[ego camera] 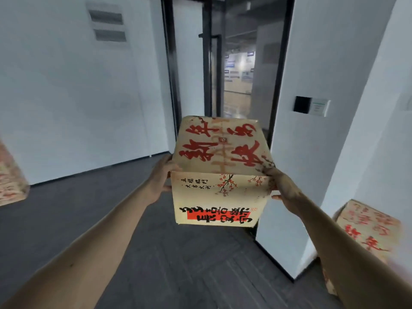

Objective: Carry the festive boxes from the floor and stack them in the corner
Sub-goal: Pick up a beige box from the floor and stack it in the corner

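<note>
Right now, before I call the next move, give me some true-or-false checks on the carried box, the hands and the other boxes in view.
1. The left hand and right hand hold the carried box by opposite sides. True.
2. The carried box has been set down. False: it is held in the air, above the dark floor.
3. A second festive box stands at lower right beside the white pillar. True.
4. The carried box's top is open. False: the top is closed, with red calligraphy across it.
5. No box shows at the left edge. False: part of a third festive box shows there.
</note>
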